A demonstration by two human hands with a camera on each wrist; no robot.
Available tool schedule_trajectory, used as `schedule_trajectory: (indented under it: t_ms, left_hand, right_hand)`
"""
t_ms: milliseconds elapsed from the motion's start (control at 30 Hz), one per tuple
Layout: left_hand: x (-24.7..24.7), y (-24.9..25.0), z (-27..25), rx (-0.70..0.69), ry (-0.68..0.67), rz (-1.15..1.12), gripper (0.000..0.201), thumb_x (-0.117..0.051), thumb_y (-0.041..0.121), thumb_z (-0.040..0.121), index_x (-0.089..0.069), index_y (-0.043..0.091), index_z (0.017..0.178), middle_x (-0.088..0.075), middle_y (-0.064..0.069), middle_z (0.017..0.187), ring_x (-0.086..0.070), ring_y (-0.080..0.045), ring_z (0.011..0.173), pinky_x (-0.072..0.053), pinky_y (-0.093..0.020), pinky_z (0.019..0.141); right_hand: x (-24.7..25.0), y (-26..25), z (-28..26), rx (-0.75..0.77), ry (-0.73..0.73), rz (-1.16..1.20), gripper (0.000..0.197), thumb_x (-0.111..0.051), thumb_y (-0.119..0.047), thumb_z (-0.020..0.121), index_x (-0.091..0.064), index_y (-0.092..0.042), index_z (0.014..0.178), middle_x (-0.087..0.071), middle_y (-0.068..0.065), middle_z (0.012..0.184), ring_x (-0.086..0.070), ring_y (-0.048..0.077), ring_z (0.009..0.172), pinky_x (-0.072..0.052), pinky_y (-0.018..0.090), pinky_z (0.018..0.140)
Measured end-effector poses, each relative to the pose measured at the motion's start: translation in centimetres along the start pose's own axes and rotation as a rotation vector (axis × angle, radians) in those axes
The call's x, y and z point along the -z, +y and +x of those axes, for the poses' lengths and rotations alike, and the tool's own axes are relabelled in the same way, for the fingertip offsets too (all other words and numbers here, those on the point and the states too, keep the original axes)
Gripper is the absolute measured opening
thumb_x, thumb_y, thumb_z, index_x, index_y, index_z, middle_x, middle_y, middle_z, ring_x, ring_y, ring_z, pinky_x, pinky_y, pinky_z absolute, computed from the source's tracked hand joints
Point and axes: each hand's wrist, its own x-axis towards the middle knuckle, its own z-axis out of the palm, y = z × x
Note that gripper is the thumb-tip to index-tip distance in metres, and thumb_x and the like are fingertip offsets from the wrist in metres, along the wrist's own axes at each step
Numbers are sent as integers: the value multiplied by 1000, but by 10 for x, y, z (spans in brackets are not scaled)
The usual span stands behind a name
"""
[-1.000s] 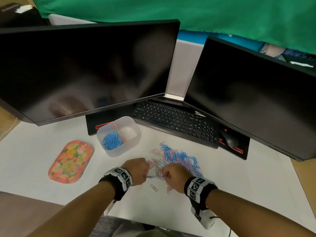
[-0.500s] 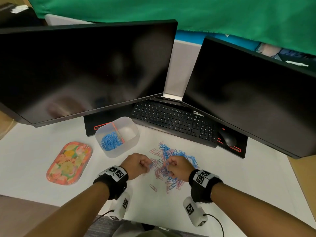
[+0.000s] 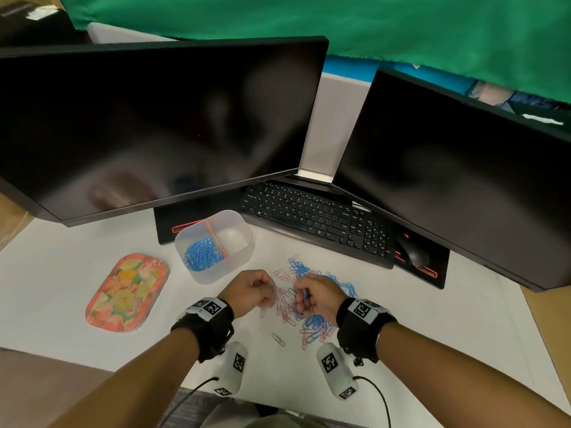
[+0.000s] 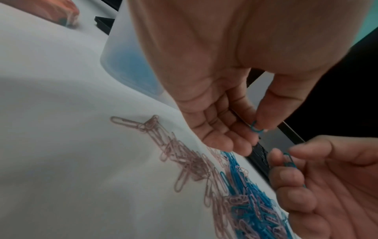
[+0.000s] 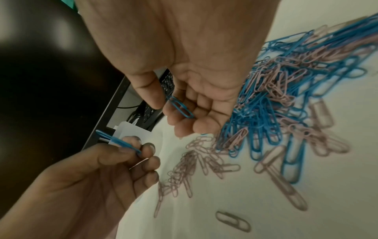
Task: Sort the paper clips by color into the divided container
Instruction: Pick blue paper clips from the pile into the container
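Left hand (image 5: 85, 182) pinches one blue paper clip (image 5: 117, 141) between thumb and fingertips, its long axis slanting up and away from the palm. Right hand (image 5: 184, 67) pinches a second blue clip (image 5: 180, 106) the same way, lying across its curled fingers. In the head view both clips are mostly hidden behind knuckles. Mixed pink-and-blue pile (image 3: 309, 301) lies on the white desk (image 3: 432, 319) under and between the hands. Divided container (image 3: 239, 256) sits just beyond the left hand, blue clips in its left compartment. Since half a second ago, the hands have drawn slightly apart.
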Motion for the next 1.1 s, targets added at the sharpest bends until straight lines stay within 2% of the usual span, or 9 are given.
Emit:
schedule_trajectory:
  t_ms: [133,333,400,467,567,767,900,967,1100]
  left_hand:
    - [0,5,2,-7,16,-190,20,-50,-13,80,-57,2,69,-63,-27,74,-61,-33,70,-53,-38,70]
    - [-8,10,1,48,25,-391,11,-47,1,56,-53,5,63,-50,-12,60,-48,-22,53,-43,-28,56]
    - [-11,9,5,97,30,-399,4,-54,2,67,-54,5,65,-49,-13,60,-46,-21,49,-40,-28,54]
    - [-15,7,11,154,57,-367,23,-55,11,87,-53,6,65,-49,-10,57,-44,-21,47,-38,-27,52]
    - [-21,8,19,187,81,-195,38,-45,24,99,-52,9,66,-47,-6,54,-40,-18,46,-34,-25,47]
    - [-31,13,36,232,64,0,29,-38,8,95,-61,7,77,-49,-8,60,-37,-16,44,-29,-22,46]
    - [-37,21,47,55,109,419,14,-54,24,90,-66,19,86,-64,2,82,-56,-13,71,-39,-20,57]
    - [-38,26,52,-39,114,588,9,-56,21,87,-64,23,87,-63,5,79,-58,-12,72,-41,-21,59]
    - [-41,38,67,-158,-19,977,28,-51,13,88,-59,20,114,-55,-1,102,-61,-22,89,-48,-28,78]
  right_hand:
    - [-3,-9,0,27,2,40,20,-51,-18,92,-55,-10,74,-52,6,64,-51,20,52,-43,24,48]
    - [12,-8,0,19,52,2,21,-50,-21,94,-54,-12,75,-52,3,61,-47,18,50,-36,25,49]
    - [21,-4,0,11,86,-12,21,-49,-21,95,-54,-12,77,-51,4,60,-44,18,49,-34,25,48]
    - [32,1,1,16,135,-91,23,-46,-20,97,-55,-11,78,-51,4,60,-41,16,47,-33,24,47]
    - [46,8,-2,34,194,-217,23,-44,-12,95,-61,-9,79,-51,6,60,-39,13,43,-32,23,43]
    - [65,15,-6,-7,296,-215,17,-43,-8,91,-56,-6,80,-45,6,59,-37,14,46,-30,23,43]
    - [80,22,-1,-8,362,-260,27,-40,-14,91,-48,-11,66,-45,5,58,-38,19,54,-35,31,60]
    - [88,25,0,5,419,-339,32,-42,-23,92,-44,-11,62,-46,6,62,-40,22,60,-35,33,65]
    - [106,33,-4,-5,499,-518,32,-50,-29,91,-50,-12,64,-54,7,71,-50,25,71,-38,29,66]
